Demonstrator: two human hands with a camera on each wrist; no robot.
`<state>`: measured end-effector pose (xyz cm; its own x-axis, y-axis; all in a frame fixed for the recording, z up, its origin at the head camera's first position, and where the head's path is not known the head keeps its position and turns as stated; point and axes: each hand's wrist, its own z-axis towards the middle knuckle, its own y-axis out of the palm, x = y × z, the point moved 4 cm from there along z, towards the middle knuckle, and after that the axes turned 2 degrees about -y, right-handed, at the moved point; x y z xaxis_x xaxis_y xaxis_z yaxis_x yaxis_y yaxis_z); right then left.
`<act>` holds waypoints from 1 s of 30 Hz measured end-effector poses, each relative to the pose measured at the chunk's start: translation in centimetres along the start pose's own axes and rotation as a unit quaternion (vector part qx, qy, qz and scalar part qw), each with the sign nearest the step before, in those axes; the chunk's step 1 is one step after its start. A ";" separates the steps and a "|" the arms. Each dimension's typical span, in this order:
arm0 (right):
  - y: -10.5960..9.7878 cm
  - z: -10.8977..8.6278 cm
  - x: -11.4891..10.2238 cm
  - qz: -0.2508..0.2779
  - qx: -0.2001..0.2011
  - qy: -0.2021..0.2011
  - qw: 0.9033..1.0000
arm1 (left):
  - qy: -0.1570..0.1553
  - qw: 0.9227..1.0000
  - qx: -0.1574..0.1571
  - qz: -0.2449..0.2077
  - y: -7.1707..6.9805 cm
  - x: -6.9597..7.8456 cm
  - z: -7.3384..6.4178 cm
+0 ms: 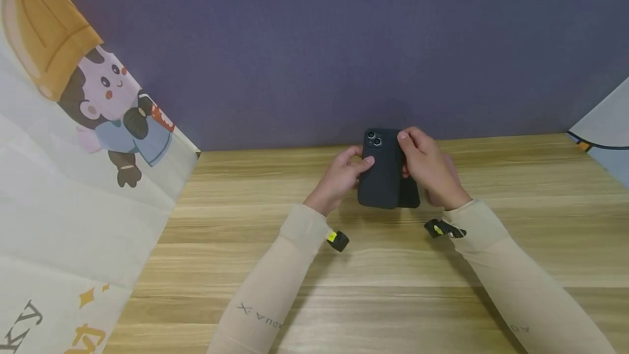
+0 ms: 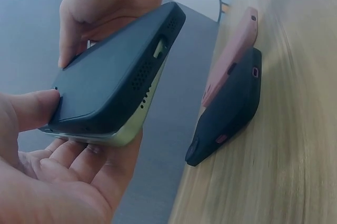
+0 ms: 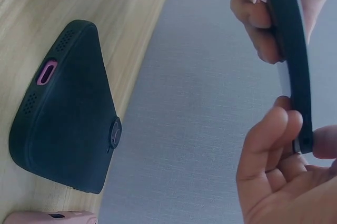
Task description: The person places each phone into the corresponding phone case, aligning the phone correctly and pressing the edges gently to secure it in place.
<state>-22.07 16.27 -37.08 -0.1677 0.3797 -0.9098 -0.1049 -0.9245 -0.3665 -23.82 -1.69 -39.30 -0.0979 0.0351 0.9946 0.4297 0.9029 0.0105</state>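
Both hands hold a light green phone point(image 2: 134, 129) in a black phone case point(image 2: 105, 82), raised above the table with its camera side up. My left hand point(image 1: 341, 175) grips the left edge, thumb on the back and fingers underneath. My right hand point(image 1: 425, 165) pinches the upper right edge near the corner. At the bottom end in the left wrist view, the case stands slightly apart from the phone. In the right wrist view the case's edge point(image 3: 296, 50) shows side-on between the hands.
On the wooden table point(image 1: 319, 299) lies another phone in a dark case point(image 3: 68, 108), partly hidden in the head view. Beside it lies a pink phone point(image 2: 231, 56), under my right hand's side. A dark blue-grey panel point(image 1: 314, 53) rises behind; a printed cloth point(image 1: 64, 195) hangs left.
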 end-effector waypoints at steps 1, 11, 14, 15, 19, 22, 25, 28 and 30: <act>0.0 0.0 0.0 -0.003 0.000 0.000 1.000 | 0.000 1.000 0.000 0.000 0.0 0.0 0.0; -0.3 0.1 -0.1 -0.020 0.015 0.014 1.000 | 0.002 1.000 -0.007 0.004 0.2 0.0 0.0; -0.4 0.1 -0.1 -0.022 0.018 0.022 0.999 | 0.003 1.000 -0.011 0.004 0.2 0.0 0.0; -0.4 0.1 -0.1 -0.023 0.018 0.024 0.999 | 0.004 1.000 -0.012 0.003 0.2 -0.1 0.0; -0.6 0.7 0.0 -0.019 0.017 0.031 0.999 | 0.007 1.000 -0.011 -0.004 0.3 -0.1 0.6; -0.8 1.1 0.2 -0.019 0.013 0.031 0.999 | 0.008 1.000 -0.008 -0.006 0.3 0.0 1.0; -0.6 1.5 0.4 -0.017 -0.011 0.024 0.999 | 0.001 1.000 0.003 -0.007 0.3 0.0 1.4; -0.2 2.0 0.6 -0.016 -0.055 0.008 0.998 | -0.010 1.000 0.026 -0.012 0.1 0.0 1.7; 0.1 2.3 0.6 -0.017 -0.086 -0.002 0.996 | -0.014 0.999 0.045 -0.016 0.0 0.1 2.0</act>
<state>-24.48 16.52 -37.25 -0.1713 0.4102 -0.8958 0.0583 -0.9034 -0.4248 -25.61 -0.87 -39.40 -0.1363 0.0162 0.9905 0.3445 0.9382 0.0320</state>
